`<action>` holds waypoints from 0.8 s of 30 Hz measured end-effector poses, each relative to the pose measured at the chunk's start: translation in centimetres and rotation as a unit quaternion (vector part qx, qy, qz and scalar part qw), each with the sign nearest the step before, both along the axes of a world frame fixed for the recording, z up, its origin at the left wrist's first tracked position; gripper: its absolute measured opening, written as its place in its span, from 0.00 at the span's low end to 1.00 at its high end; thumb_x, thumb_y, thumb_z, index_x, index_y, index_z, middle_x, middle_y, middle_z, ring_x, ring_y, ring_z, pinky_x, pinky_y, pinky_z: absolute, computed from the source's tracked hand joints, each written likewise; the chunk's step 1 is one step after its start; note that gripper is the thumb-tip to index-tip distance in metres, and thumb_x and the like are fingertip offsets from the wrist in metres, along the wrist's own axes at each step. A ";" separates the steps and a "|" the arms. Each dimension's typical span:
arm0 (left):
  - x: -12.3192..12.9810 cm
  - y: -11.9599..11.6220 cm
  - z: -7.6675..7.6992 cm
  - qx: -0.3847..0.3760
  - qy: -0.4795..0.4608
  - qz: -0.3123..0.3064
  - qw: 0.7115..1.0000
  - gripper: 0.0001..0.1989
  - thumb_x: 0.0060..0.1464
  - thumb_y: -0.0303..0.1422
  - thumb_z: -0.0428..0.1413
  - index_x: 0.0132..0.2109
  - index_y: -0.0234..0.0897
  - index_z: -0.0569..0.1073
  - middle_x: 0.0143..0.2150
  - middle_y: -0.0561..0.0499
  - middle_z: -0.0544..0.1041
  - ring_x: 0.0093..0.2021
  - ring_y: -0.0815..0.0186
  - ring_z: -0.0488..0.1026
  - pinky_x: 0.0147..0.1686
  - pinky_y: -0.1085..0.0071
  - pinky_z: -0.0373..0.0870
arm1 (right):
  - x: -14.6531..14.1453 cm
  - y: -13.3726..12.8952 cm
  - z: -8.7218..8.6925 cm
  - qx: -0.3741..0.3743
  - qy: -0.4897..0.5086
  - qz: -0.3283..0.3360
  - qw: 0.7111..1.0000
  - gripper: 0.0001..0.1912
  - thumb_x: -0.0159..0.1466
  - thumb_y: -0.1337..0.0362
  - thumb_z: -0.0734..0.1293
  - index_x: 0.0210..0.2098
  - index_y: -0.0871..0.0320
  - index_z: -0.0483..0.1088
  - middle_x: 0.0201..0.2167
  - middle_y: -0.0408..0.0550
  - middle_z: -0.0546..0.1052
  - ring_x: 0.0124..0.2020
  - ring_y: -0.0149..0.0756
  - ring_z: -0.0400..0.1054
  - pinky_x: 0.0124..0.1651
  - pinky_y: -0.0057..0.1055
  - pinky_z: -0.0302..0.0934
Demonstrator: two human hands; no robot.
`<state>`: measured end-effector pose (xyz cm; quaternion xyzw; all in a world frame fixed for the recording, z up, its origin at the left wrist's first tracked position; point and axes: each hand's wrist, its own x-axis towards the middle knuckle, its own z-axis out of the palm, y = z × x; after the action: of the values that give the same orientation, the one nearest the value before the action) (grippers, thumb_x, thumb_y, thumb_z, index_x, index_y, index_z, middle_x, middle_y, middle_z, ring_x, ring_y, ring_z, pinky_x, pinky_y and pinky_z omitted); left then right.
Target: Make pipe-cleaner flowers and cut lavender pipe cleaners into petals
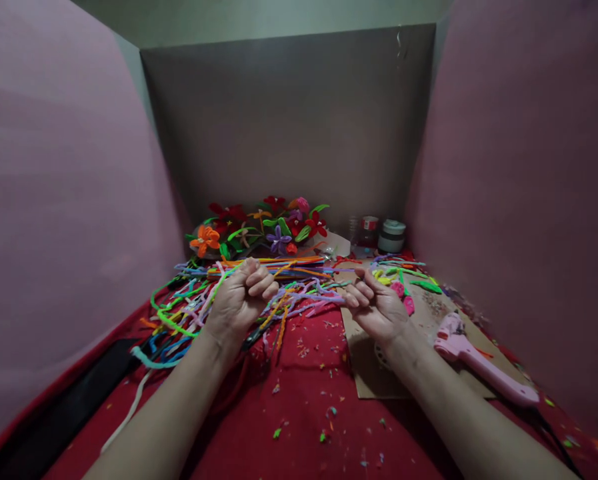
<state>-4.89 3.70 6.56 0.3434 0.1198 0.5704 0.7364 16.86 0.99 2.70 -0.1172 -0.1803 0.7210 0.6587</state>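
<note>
My left hand (243,293) is raised over the pile of pipe cleaners (303,300), its fingers curled and the thumb pressed to the index finger. My right hand (376,303) is held level with it, above the left edge of a cardboard sheet (366,383), its fingers curled in a pinch too. A thin purple strand ends near the right fingertips, but I cannot make out whether either hand grips it. Behind the hands lies a straight bundle of coloured pipe cleaners (299,268). Dark-handled scissors (251,339) lie partly hidden beside my left wrist.
Pipe-cleaner flowers (279,240) stand at the back. A pink glue gun (483,363) rests on the cardboard at right, its cord trailing forward. Jars (392,237) stand at back right. Fuzz scraps dot the red cloth (299,413). Pink panels (69,200) wall both sides.
</note>
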 end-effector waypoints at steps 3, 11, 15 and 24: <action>-0.1 -0.5 0.0 0.020 0.057 0.027 0.998 0.13 0.55 0.25 0.47 0.24 0.36 0.56 0.16 0.62 0.48 0.13 0.78 0.48 0.16 0.79 0.52 | 0.0 0.1 -0.1 0.022 -0.023 -0.023 0.999 0.08 0.62 0.65 0.60 0.30 0.61 0.68 0.10 0.33 0.52 0.13 0.23 0.45 0.18 0.22 0.49; -1.6 -2.9 0.1 0.079 0.223 0.147 0.961 0.09 0.52 0.33 0.52 0.28 0.37 0.61 0.20 0.59 0.59 0.19 0.76 0.60 0.23 0.75 0.62 | -0.1 0.1 -0.2 0.011 -0.042 -0.040 0.998 0.09 0.62 0.65 0.60 0.29 0.62 0.68 0.09 0.33 0.49 0.12 0.22 0.41 0.17 0.21 0.46; -6.1 -5.3 -0.1 0.078 0.432 0.253 0.862 0.10 0.47 0.37 0.55 0.35 0.38 0.66 0.28 0.54 0.69 0.25 0.70 0.67 0.22 0.75 0.63 | -0.5 -0.2 -0.3 -0.018 -0.016 -0.031 0.999 0.08 0.62 0.67 0.60 0.27 0.60 0.66 0.10 0.33 0.51 0.13 0.22 0.43 0.16 0.21 0.45; -9.1 -8.7 -5.4 0.222 0.880 0.141 0.396 0.11 0.50 0.31 0.47 0.42 0.39 0.67 0.41 0.44 0.71 0.43 0.58 0.67 0.40 0.65 0.62 | -1.3 -0.2 -0.9 -0.033 -0.043 -0.004 0.999 0.06 0.60 0.71 0.61 0.27 0.60 0.66 0.13 0.35 0.53 0.14 0.22 0.47 0.18 0.21 0.49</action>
<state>-13.95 -5.01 1.16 0.7845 0.6171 0.0537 0.0297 15.55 0.78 1.78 -0.1707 -0.1839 0.7185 0.6486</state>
